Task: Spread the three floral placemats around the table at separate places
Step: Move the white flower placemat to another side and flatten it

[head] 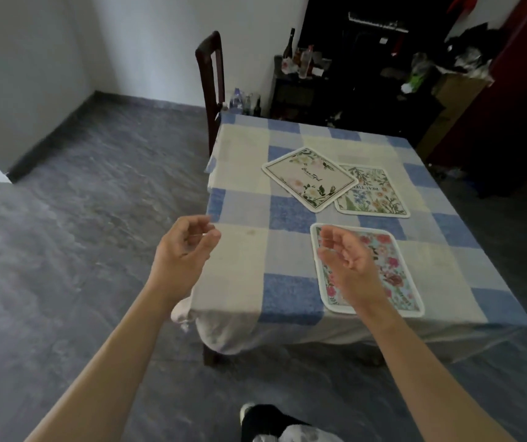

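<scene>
Three floral placemats lie on a table covered with a blue and cream checked cloth (pixel 249 173). A cream mat with pale roses (pixel 310 178) sits turned at an angle near the middle and overlaps a corner of a mat with blue and yellow wildflowers (pixel 372 194) to its right. A mat with pink and red flowers (pixel 390 266) lies near the front edge. My right hand (pixel 343 263) hovers over that mat's left part, fingers loosely curled, holding nothing. My left hand (pixel 185 247) is raised beside the table's left front corner, fingers apart and empty.
A dark wooden chair (pixel 211 74) stands at the table's far left corner. Bottles (pixel 244 102) sit on the floor behind it. A dark cabinet with bottles and clutter (pixel 307 74) stands against the back wall. Grey floor stretches to the left. My foot (pixel 265 419) shows below.
</scene>
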Tool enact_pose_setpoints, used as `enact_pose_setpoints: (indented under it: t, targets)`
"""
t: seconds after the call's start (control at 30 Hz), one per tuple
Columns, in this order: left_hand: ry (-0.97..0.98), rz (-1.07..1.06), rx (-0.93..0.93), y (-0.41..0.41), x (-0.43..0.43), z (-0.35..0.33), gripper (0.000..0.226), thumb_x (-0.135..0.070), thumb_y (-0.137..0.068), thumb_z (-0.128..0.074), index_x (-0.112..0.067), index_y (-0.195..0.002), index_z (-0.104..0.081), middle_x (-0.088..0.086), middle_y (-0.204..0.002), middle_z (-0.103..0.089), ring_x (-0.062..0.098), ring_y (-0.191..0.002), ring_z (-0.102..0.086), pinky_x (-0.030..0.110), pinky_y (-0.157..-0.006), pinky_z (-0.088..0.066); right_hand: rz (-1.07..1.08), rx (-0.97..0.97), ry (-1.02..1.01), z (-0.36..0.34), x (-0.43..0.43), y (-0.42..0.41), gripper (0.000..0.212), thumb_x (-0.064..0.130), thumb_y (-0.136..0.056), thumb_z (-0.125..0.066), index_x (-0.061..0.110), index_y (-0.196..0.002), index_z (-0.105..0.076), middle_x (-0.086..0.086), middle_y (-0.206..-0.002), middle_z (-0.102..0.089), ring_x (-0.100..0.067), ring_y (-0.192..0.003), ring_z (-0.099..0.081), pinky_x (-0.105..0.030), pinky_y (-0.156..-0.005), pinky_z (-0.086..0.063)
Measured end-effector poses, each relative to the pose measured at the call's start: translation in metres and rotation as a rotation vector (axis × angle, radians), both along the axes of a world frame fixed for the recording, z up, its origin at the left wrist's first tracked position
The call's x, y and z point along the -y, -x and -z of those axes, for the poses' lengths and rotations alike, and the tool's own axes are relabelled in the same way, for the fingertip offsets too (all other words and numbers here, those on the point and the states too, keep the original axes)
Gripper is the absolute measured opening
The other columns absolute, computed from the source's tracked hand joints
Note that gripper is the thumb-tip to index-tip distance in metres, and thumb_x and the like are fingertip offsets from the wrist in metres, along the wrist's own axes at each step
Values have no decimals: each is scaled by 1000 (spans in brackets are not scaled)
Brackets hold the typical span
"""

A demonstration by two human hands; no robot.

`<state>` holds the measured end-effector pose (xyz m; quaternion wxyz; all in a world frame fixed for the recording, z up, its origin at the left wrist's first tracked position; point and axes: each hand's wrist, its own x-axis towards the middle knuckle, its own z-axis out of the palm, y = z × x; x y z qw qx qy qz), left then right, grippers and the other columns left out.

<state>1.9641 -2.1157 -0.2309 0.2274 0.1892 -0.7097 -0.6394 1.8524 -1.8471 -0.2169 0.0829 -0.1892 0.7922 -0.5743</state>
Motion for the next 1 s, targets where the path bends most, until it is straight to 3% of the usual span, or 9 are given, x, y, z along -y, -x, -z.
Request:
enact_pose_setpoints:
  t: [0.1, 0.2, 0.33, 0.43, 0.53, 0.83, 1.0]
  targets:
    - [-40, -5, -21, 1, 31, -1, 18, -21, -89, -68, -20, -106, -64, -1, -99, -71, 11, -90, -66, 44, -78, -58, -4, 23, 29, 4, 29, 1, 36, 29, -90, -66, 33, -125, -60, 15, -123, -64, -2, -117, -58, -15, -88, -50]
    - [-68, -10, -14, 9, 62, 2, 21, -20, -90, -67, -13, -110, -64, 5, -103, -70, 22, -95, -68, 43, -79, -58, 10, 38, 47, 11, 60, 11, 35, 25, -90, -66, 35, -123, -62, 18, -121, -65, -2, -116, -58, -13, -83, -50]
    - [-50, 56, 49, 21, 112, 11, 30, -30, -81, -73, -19, -108, -65, 1, -103, -71, 27, -100, -67, 41, -80, -58, 65, 62, 87, 33, 119, 31, 35, 22, -90, -65, 30, -125, -61, 13, -123, -64, -4, -116, -58, -17, -87, -51]
    - [-5, 68, 89, 44, 158, 12, 38, -41, -70, -73, -26, -105, -65, 2, -105, -71, 19, -94, -67, 38, -80, -56, 94, 74, 114, 50, 174, 50, 35, 20, -91, -65, 32, -124, -60, 12, -125, -63, -5, -117, -57, -28, -94, -50]
    - [-2, 69, 113, 74, 200, 5, 32, -42, -69, -74, -35, -99, -67, 0, -102, -72, 13, -89, -68, 29, -73, -55, 113, 71, 109, 50, 221, 70, 36, 22, -91, -65, 35, -124, -57, 12, -126, -61, -5, -118, -56, -27, -94, -49]
    - [20, 228, 81, 174, 272, -13, 21, -17, -86, -72, -27, -103, -66, -6, -99, -73, 12, -89, -68, 34, -82, -56, 208, 1, 139, 21, 289, 120, 41, 14, -92, -65, 27, -130, -57, 9, -130, -60, -8, -119, -56, -23, -94, -46]
    - [-14, 356, 97, 225, 306, -5, 20, -13, -87, -70, -24, -103, -65, -2, -102, -73, 13, -94, -68, 37, -86, -57, 359, 4, 138, 25, 324, 144, 37, 25, -92, -65, 29, -128, -59, 11, -123, -64, -5, -114, -59, -14, -85, -46]
